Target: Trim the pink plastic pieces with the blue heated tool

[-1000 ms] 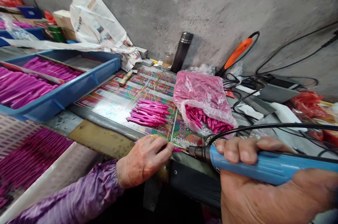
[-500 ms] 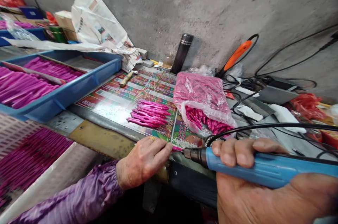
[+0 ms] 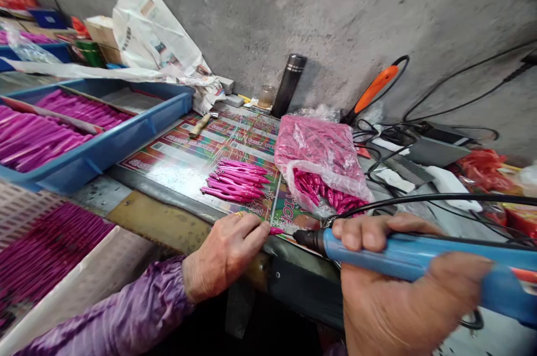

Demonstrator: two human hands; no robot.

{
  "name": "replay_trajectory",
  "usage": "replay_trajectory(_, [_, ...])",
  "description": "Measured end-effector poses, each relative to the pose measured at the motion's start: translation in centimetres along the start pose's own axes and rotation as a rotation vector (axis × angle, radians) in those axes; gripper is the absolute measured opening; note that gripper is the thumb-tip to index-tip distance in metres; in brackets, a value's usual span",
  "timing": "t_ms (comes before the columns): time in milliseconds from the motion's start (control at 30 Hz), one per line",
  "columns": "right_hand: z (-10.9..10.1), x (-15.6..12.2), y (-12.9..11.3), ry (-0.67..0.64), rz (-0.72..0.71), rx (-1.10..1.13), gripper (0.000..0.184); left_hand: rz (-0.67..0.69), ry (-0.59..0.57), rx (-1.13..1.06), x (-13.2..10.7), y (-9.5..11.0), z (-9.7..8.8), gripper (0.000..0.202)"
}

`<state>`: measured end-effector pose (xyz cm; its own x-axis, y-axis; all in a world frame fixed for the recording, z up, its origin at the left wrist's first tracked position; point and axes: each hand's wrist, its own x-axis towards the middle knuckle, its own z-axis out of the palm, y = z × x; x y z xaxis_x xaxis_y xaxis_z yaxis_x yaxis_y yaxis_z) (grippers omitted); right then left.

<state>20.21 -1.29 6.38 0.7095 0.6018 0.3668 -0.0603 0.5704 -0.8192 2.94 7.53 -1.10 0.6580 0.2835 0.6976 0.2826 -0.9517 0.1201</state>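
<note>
My left hand (image 3: 226,252), in a purple sleeve, pinches a small pink piece (image 3: 276,230) at the near edge of the bench. My right hand (image 3: 394,294) grips a blue corded hand tool (image 3: 403,255), its dark tip almost touching the end of the pink piece. Just beyond lies a small pile of pink sticks (image 3: 237,179) on a colourful printed sheet (image 3: 188,149). To the right of the pile a clear plastic bag (image 3: 321,160) spills pink caps.
A blue tray (image 3: 104,143) of pink sticks stands at the left, with a white bin (image 3: 50,266) of more below it. Black cables (image 3: 403,132), an orange-handled tool (image 3: 375,88), a black flask (image 3: 288,83) and crumpled newspaper (image 3: 155,37) lie along the concrete wall.
The blue tool's tip has shifted slightly left and tilted, its rear dropping lower right. My left hand keeps its pinch on the pink piece, barely moving.
</note>
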Motion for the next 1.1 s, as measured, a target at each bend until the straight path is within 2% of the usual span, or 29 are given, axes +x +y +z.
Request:
replay_trajectory(167, [0.7, 0.5, 2.0, 0.019, -0.028, -0.041, 0.043, -0.093, -0.042, -0.029, 0.0, 0.3, -0.3, 0.029])
replay_trajectory(333, [1.4, 1.0, 3.3, 0.02, -0.038, -0.047, 0.035, -0.074, -0.057, -0.009, -0.2, 0.1, -0.6, 0.031])
replay_trajectory(433, [1.5, 1.1, 3.7, 0.018, -0.045, -0.055, 0.036, -0.051, -0.048, -0.008, -0.3, 0.0, -0.7, 0.035])
replay_trajectory(533, [1.4, 1.1, 3.8, 0.017, -0.047, -0.057, 0.037, -0.039, -0.028, -0.022, -0.5, 0.1, -0.6, 0.031])
replay_trajectory(733, [1.1, 0.8, 3.2, 0.031, -0.021, -0.039, 0.045, 0.011, 0.018, -0.016, -0.9, 0.2, -0.6, 0.025])
replay_trajectory(900, [1.2, 0.4, 1.5, 0.02, 0.056, -0.001, 0.054, 0.018, 0.027, -0.014, -1.0, 0.3, -0.5, 0.022])
replay_trajectory(1100, [1.4, 0.2, -0.3, 0.016, 0.079, 0.045, 0.062, 0.016, 0.061, -0.048, -1.6, 0.2, 0.1, 0.018])
